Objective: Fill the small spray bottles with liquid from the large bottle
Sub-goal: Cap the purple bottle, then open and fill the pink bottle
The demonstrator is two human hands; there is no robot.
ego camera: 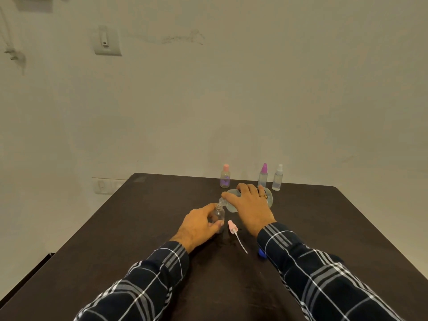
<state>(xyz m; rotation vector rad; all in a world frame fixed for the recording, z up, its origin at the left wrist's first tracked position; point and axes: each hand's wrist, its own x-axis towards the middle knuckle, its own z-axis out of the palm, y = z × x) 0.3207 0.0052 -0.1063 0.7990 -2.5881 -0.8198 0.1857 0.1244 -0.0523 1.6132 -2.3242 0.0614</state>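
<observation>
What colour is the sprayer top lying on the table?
The sprayer top is pink; head view.

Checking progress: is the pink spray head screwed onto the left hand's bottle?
No: the pink spray head lies on the table, beside the small bottle the left hand holds.

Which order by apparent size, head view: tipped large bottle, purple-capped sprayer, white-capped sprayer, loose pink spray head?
1. large bottle, middle hidden by the right hand.
2. purple-capped sprayer and white-capped sprayer: look alike, not ranked.
3. pink spray head: smallest body, but nearer the camera, and its thin tube is long.
</observation>
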